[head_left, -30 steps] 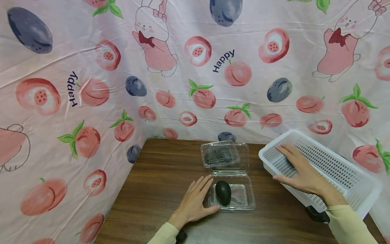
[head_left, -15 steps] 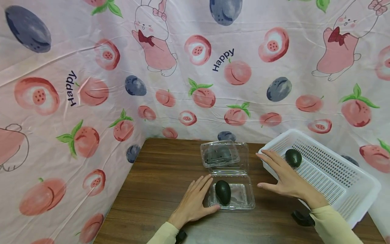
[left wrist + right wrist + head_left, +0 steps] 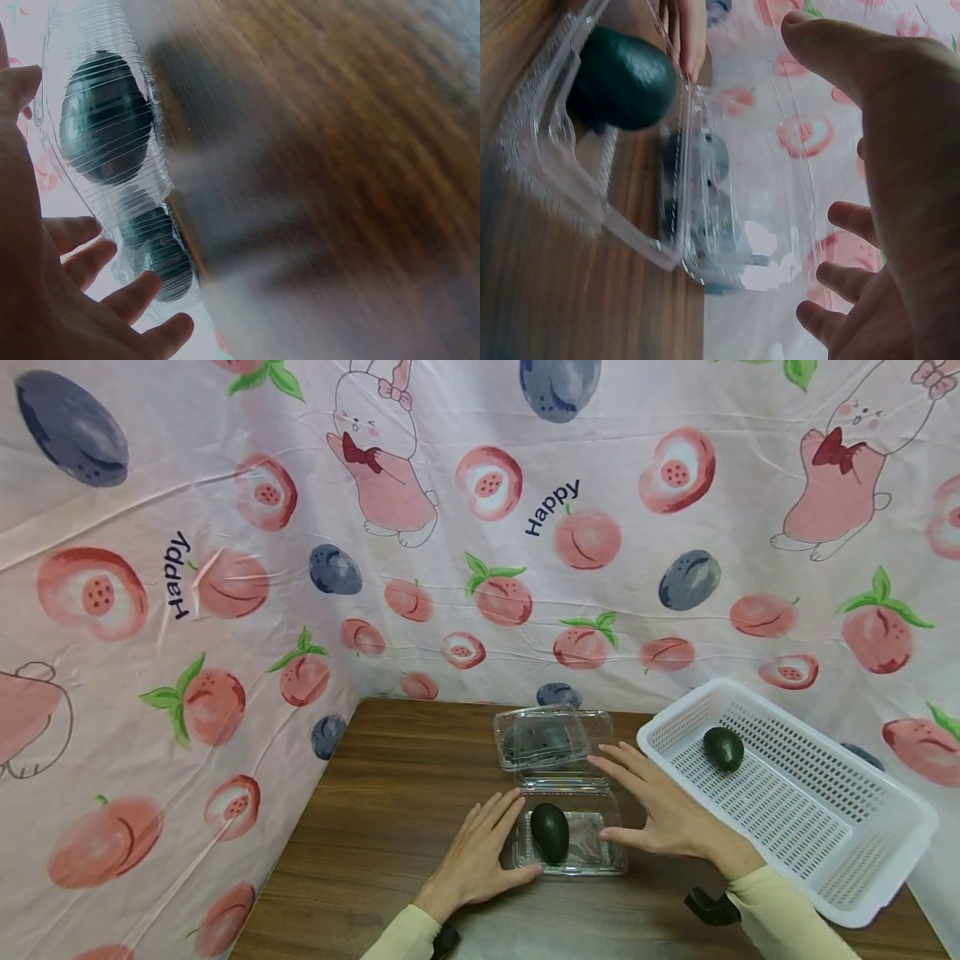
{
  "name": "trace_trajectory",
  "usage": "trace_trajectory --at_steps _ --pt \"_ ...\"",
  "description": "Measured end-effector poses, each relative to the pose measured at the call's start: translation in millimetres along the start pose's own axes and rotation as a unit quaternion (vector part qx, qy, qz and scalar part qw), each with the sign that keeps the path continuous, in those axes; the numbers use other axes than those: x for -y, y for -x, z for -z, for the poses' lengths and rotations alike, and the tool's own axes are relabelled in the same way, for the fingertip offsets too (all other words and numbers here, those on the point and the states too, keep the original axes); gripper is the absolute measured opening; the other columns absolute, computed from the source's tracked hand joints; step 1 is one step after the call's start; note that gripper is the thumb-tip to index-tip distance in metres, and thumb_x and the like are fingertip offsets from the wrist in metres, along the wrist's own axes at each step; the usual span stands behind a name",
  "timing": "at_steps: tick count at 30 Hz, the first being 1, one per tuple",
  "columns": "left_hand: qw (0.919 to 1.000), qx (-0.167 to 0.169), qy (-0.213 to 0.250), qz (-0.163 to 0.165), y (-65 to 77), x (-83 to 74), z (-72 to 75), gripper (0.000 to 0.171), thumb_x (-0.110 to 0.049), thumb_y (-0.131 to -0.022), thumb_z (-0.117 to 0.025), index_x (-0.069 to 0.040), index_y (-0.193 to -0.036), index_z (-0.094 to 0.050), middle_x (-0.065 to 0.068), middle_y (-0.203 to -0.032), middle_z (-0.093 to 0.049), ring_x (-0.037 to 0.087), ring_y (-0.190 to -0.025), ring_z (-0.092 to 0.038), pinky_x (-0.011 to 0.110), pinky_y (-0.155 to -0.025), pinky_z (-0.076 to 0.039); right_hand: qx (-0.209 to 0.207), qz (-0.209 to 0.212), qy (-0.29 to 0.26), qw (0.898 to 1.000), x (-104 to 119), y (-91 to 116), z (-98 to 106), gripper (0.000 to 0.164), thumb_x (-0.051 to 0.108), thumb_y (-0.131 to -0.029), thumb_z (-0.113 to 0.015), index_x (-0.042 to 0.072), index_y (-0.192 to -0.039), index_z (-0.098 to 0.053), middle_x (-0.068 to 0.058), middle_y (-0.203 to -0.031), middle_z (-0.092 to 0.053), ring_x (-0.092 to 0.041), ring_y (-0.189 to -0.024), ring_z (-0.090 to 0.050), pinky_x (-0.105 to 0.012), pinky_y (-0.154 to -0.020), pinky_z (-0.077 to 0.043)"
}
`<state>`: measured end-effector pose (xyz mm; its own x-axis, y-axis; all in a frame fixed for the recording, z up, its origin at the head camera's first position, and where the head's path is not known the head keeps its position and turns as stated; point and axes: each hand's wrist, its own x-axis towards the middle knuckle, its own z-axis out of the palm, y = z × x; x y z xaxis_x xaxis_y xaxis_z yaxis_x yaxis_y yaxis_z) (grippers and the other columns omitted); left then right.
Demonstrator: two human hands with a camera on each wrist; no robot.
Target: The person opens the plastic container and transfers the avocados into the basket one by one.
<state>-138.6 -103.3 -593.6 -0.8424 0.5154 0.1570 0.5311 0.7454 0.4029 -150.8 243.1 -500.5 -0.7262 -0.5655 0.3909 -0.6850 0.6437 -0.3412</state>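
A clear plastic clamshell box (image 3: 615, 865) lies with its lid raised at the back, and one dark green avocado (image 3: 550, 833) sits in its left half. My left hand (image 3: 480, 860) rests along the box's left side, fingers extended and thumb at the front left corner. From the right, my right hand (image 3: 663, 814) reaches over the box's right edge, its fingers spread and nothing in its grasp. Behind, a second clear box (image 3: 542, 739) with dark avocados inside overlaps the raised lid. The left wrist view shows the near avocado (image 3: 106, 120) through the ribbed plastic wall.
At the right, a white perforated basket (image 3: 900, 827) stands at an angle with one avocado (image 3: 723, 749) in its far left end. Fruit-print cloth (image 3: 450, 568) hangs behind and left of the wooden table (image 3: 390, 777).
My right hand has moved left from above the basket to the open box's right side, uncovering the avocado in the basket. My left hand stays in place.
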Motion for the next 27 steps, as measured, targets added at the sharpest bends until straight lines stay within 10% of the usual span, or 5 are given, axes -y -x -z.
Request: trace_trajectory --at_steps 27 --pt "1.0 -0.001 -0.005 -0.007 -0.4 -0.4 0.3 0.108 -0.078 -0.097 -0.072 -0.019 -0.179 -0.035 -0.001 -0.188 -0.033 0.039 -0.172 -0.037 0.072 -0.134 -0.038 0.082 -0.014 -0.085 0.993 26.3 -10.4 -45.7 0.083 0.046 -0.099 -0.087 0.019 -0.169 -0.053 -0.011 -0.174 -0.053 -0.037 -0.159 -0.055 -0.067 -0.121 -0.054"
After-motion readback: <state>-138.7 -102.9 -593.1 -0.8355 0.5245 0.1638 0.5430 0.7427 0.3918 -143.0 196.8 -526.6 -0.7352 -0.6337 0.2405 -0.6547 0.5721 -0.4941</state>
